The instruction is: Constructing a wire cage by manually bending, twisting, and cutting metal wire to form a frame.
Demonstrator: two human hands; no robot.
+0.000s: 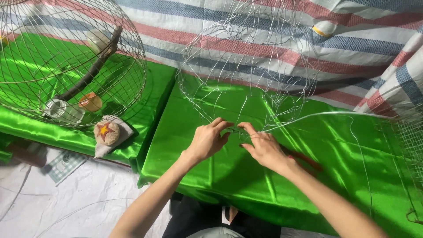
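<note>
- Wire frame [246, 66], unfinished and dome-shaped, is stood on the green cloth [308, 167], its lower edge at the hands.
- Its bottom wire is pinched by the left hand [207, 140], fingertips closed on it.
- The same wire is gripped just beside by the right hand [263, 147], thumb and forefinger pressed together on it.
- A loose wire [326, 115] is seen running right from the hands across the cloth.
- A finished round cage [70, 61] is set at the left, holding a perch [90, 66] and small cups [90, 102].
- A striped tarp [352, 39] is hung behind.
</note>
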